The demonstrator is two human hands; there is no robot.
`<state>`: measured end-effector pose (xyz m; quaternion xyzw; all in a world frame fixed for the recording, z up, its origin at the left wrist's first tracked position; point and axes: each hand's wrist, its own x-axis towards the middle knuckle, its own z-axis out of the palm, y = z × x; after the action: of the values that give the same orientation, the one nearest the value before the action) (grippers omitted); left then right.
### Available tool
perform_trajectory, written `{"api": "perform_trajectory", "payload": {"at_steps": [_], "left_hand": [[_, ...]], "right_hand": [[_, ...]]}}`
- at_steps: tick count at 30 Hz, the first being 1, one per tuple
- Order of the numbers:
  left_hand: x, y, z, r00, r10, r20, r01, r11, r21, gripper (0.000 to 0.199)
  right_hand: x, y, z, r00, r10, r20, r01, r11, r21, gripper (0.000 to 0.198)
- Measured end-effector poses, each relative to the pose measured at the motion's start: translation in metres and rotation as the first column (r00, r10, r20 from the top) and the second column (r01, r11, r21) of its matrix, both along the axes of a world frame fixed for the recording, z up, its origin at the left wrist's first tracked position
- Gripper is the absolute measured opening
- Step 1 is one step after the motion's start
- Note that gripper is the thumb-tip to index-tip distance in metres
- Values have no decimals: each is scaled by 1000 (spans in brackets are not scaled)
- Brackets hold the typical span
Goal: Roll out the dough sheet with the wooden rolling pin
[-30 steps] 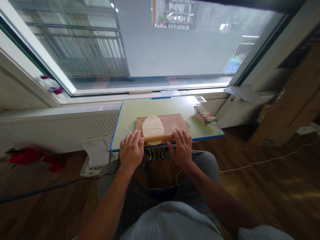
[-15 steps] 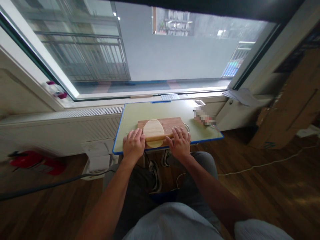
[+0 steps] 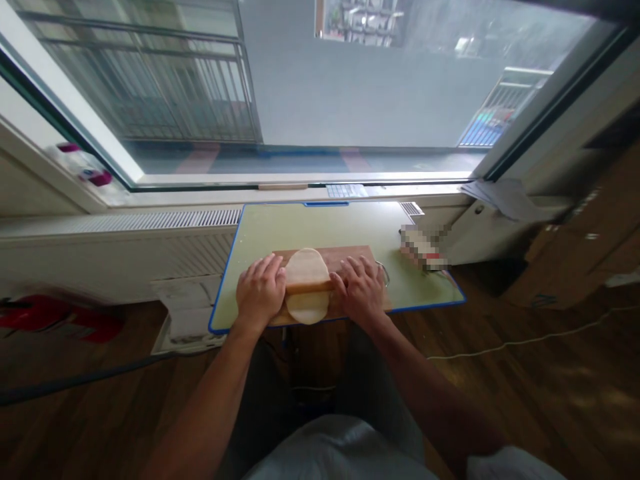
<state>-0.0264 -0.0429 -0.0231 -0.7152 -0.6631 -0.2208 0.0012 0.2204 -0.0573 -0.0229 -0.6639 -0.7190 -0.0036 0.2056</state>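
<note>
A flat oval sheet of dough (image 3: 306, 265) lies on a wooden cutting board (image 3: 354, 253). Across its middle runs a wooden rolling pin (image 3: 309, 287), with dough showing on both sides of it. My left hand (image 3: 261, 291) covers the pin's left end, palm down and fingers bent over it. On the right end rests my right hand (image 3: 361, 285), its fingers likewise curved over the wood. The ends of the pin are hidden under both hands.
The board sits on a small pale-green table (image 3: 280, 227) with a blue edge. A pixelated object (image 3: 423, 250) lies at its right. A radiator (image 3: 195, 219) and windowsill are behind. A red fire extinguisher (image 3: 95, 321) lies at the left, and a cable (image 3: 505, 345) crosses the floor.
The rolling pin has moved away from me over the dough, from near its front edge to its middle, with both hands on it. The camera view has shifted too.
</note>
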Motion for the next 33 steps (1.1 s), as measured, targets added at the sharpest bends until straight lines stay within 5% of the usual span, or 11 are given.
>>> {"api": "perform_trajectory", "payload": {"at_steps": [12, 21, 28, 33], "left_hand": [[-7, 48, 6, 997, 3, -77, -8, 997, -70, 51], [-2, 71, 19, 996, 33, -84, -48, 983, -177, 48], [3, 61, 23, 993, 78, -90, -89, 989, -120, 45], [3, 41, 19, 994, 101, -41, -102, 995, -17, 45]], "right_hand": [[-1, 27, 34, 993, 90, 76, -79, 987, -138, 54], [-1, 54, 32, 992, 87, 93, -72, 986, -148, 65], [3, 31, 32, 996, 84, 11, -82, 986, -144, 61], [10, 9, 11, 999, 33, -35, -36, 997, -75, 59]]}}
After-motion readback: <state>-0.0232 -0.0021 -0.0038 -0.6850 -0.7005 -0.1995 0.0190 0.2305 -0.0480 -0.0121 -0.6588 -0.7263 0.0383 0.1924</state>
